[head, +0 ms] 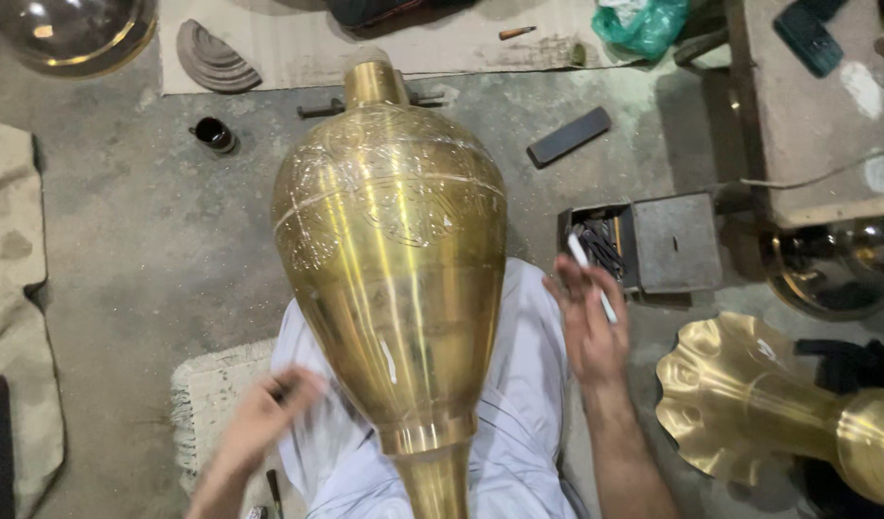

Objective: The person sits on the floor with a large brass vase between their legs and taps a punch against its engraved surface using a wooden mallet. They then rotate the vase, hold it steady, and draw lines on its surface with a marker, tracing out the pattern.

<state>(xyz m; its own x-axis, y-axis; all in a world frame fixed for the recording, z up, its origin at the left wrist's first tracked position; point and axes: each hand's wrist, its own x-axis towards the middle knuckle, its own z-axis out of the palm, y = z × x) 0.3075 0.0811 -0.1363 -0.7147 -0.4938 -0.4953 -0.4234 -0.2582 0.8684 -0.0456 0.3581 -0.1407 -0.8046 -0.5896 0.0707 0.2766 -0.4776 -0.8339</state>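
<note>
A large engraved brass vase (394, 259) lies lengthwise across my lap, its narrow neck pointing away from me, over white cloth (519, 404). My right hand (588, 322) is raised beside the vase's right flank and holds a thin white pen-like tool (590, 274) between the fingers. My left hand (259, 423) is blurred near the vase's lower left side, fingers curled around a thin dark tool; it sits just apart from the brass.
A small open metal box of tools (644, 245) sits on the concrete floor right of the vase. A fluted brass piece (749, 404) lies at the lower right. A dark flat bar (569, 135), a small dark cup (214, 134) and cardboard (298, 38) lie beyond.
</note>
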